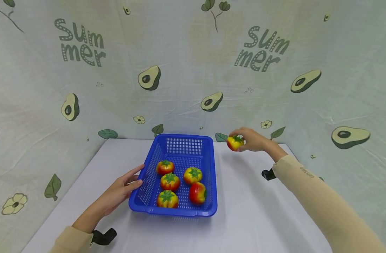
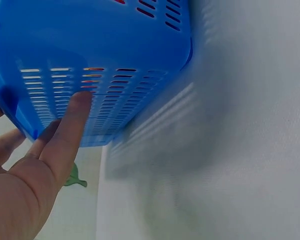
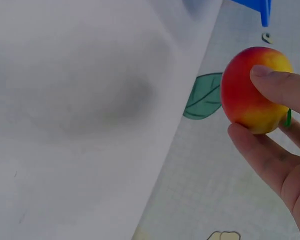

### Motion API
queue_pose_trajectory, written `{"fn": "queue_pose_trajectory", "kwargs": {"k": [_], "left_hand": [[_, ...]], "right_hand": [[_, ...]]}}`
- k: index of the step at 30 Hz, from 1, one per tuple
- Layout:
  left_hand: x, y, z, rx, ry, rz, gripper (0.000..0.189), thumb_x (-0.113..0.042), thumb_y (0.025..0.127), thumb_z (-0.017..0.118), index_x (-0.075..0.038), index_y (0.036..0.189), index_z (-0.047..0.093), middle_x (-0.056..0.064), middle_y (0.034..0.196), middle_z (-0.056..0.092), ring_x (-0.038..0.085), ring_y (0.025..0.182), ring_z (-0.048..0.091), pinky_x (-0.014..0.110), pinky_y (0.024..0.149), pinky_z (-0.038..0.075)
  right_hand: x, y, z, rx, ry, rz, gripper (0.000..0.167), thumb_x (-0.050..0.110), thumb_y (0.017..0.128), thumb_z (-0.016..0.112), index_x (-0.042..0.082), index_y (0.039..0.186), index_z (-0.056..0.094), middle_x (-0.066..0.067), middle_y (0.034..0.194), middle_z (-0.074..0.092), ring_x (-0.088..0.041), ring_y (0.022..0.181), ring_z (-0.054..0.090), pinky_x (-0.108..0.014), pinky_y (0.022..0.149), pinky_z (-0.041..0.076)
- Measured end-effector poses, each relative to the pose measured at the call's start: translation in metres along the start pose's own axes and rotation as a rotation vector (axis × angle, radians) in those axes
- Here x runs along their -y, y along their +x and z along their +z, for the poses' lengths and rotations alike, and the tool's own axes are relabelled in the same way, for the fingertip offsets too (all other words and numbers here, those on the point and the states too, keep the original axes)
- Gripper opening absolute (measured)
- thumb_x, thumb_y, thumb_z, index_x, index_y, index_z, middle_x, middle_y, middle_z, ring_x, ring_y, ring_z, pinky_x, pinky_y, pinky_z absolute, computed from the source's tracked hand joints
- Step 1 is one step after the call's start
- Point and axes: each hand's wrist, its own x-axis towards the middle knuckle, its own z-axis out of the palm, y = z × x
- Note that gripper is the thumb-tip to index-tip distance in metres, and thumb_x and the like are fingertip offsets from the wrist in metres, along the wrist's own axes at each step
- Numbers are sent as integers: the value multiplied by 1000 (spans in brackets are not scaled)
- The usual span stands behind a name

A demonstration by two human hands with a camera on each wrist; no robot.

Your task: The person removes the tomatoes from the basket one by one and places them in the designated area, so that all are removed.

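A blue plastic basket (image 1: pixel 216 175) with slotted walls holds several red-and-yellow, tomato-like fruits with green leafy tops; one fruit (image 1: pixel 197 193) lies on its side near the front right corner. My left hand (image 1: pixel 118 191) is at the basket's left side, its fingers extended. In the left wrist view, a straight fingertip (image 2: pixel 81 99) touches the outer slotted wall. At the table's far right, my right hand (image 1: pixel 252 140) pinches another tomato-like fruit (image 1: pixel 233 144) between thumb and fingers, raised over the table. The right wrist view shows this fruit's (image 3: pixel 240 95) smooth red side.
The basket stands on a white table (image 1: pixel 243 211), right of which my raised right arm casts a shadow. Behind and beside the table hangs a pale cloth (image 1: pixel 180 42) printed with avocados, leaves and lettering. Black straps (image 1: pixel 104 237) show at both wrists.
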Motion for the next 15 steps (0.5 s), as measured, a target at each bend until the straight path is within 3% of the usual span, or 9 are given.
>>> {"fn": "queue_pose_trajectory", "kwargs": {"k": [15], "left_hand": [[1, -1, -1, 2, -28, 1, 73, -36, 109, 62, -27, 171, 25, 29, 161, 40, 40, 137, 56, 52, 107, 55]], "right_hand": [[-25, 0, 36, 54, 21, 31, 55, 1, 90, 82, 7, 142, 65, -21, 136, 60, -39, 122, 56, -57, 106, 54]]}}
